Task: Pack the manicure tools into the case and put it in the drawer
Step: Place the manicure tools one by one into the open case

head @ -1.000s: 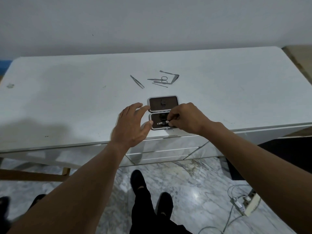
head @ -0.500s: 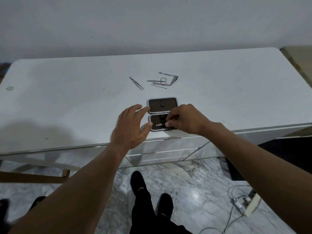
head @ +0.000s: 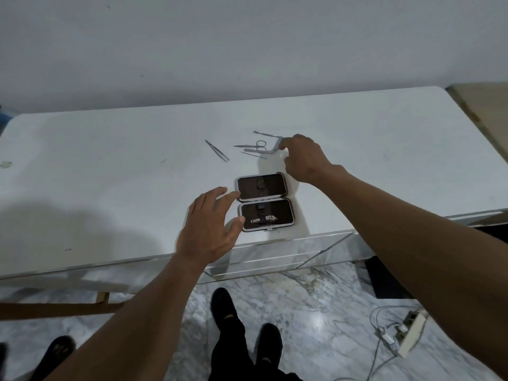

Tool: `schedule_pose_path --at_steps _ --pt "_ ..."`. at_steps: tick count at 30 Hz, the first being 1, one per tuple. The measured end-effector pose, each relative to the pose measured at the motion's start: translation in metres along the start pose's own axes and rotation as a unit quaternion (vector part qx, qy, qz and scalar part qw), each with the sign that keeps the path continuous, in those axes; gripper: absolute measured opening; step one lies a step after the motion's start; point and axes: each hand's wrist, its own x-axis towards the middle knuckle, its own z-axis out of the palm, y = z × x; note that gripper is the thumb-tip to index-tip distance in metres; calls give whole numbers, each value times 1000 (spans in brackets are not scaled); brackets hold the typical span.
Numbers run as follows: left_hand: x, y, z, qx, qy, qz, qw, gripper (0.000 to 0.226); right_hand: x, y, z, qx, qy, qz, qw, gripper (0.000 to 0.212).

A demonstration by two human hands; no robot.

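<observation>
The manicure case (head: 288,188) lies open flat near the white tabletop's front edge, showing two dark halves. A nail clipper (head: 264,219) sits strapped in the near half. My left hand (head: 210,229) rests at the case's left side, with its fingertips and thumb touching the rim. My right hand (head: 305,158) is stretched out behind the case, index and thumb apart, right by the angled file (head: 277,145) and holding nothing. Small scissors (head: 259,145) and thin picks (head: 254,155) lie in the same cluster. Tweezers (head: 217,150) lie apart to the left.
The white tabletop (head: 110,174) runs wide to both sides. Mirrored drawer fronts (head: 275,257) sit shut below the front edge. On the marble floor lie a power strip with cables (head: 406,334) at the right, and my dark shoes (head: 225,306).
My right hand let go of the nail clipper, now seated in the near half, and moved back to the loose tools. My left hand stayed at the case.
</observation>
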Motion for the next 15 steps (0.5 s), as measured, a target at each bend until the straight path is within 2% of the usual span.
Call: schedule_pose_path --at_steps 3,5,15 --pt "-1 0 0 0 6 2 1000 54 19 0 -1 -17 -30 -15 999 56" --pt "-1 0 0 -2 10 0 1000 54 29 0 1 -46 -44 -28 998 56" --pt "0 -1 1 -1 17 -1 1000 54 27 13 11 -111 21 -3 994 20"
